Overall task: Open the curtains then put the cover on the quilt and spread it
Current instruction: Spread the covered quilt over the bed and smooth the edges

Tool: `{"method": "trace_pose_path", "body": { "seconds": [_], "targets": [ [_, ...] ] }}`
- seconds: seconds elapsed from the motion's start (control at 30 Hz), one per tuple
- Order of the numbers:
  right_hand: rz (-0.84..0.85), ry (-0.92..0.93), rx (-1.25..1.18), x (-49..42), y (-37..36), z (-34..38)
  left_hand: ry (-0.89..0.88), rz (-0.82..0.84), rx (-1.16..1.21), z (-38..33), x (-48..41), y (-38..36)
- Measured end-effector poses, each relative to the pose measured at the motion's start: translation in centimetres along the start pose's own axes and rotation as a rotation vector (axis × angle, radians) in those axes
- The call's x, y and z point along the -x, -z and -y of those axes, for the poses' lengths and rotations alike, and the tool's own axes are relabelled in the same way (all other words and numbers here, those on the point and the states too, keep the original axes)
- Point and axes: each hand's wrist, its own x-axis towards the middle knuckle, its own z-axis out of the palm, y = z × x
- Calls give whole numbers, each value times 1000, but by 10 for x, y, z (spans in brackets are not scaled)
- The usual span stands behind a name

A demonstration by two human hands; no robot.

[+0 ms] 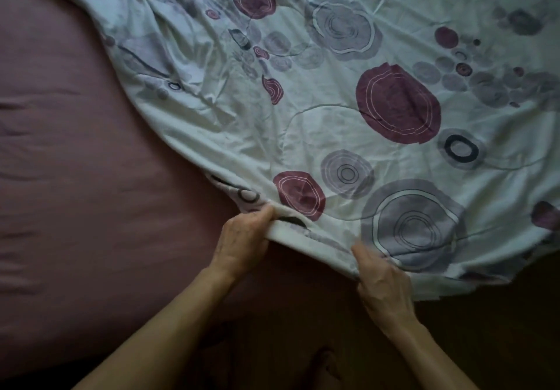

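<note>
Gripping cover (333, 117) hem, hands' (242, 238) fingertips hidden

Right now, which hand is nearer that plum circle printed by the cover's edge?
Left. The left hand grips the hem just beside the plum circle; the right hand grips farther along.

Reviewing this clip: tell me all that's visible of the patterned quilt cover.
The quilt cover is white, thin-looking cloth printed with plum, lilac and grey ringed circles. It lies creased and partly spread over a mauve bed sheet, bunched toward the upper left. The left hand and right hand grip its near hem, fingers curled around the rolled edge.
</note>
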Motion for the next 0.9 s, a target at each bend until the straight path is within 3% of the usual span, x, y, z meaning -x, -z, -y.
{"method": "trace_pose_path", "body": {
  "seconds": [0.13, 0.2, 0.27, 0.33, 0.4, 0.5, 0.6, 0.7, 0.77, 0.9],
  "targets": [
    [353, 77, 28, 37, -19, -1, -383, 498, -241, -7, 53, 13],
    [516, 84, 56, 37, -19, 18, -416, 604, -468, -2, 76, 24],
    [544, 44, 50, 28, -17, 36, -290, 664, -425, 9, 72, 30],
    [427, 88, -28, 12, -9, 59, -175, 542, -354, 16, 53, 35],
    [266, 158, -243, -7, 2, 92, -187, 340, -324, 10, 34, 41],
    [51, 145, -476, -31, 21, 128, -165, 215, -288, 1, 22, 43],
    [-38, 145, -319, -39, 33, 123, 96, 150, -357, 23, 10, 48],
    [-76, 186, -162, -30, 38, 111, 244, 16, -301, 54, -6, 57],
    [-83, 161, -100, -25, 34, 103, 294, -59, -241, 64, -13, 64],
    [-16, 127, 31, -16, 22, 84, 234, -241, -24, 69, -7, 62]
  ]
}}
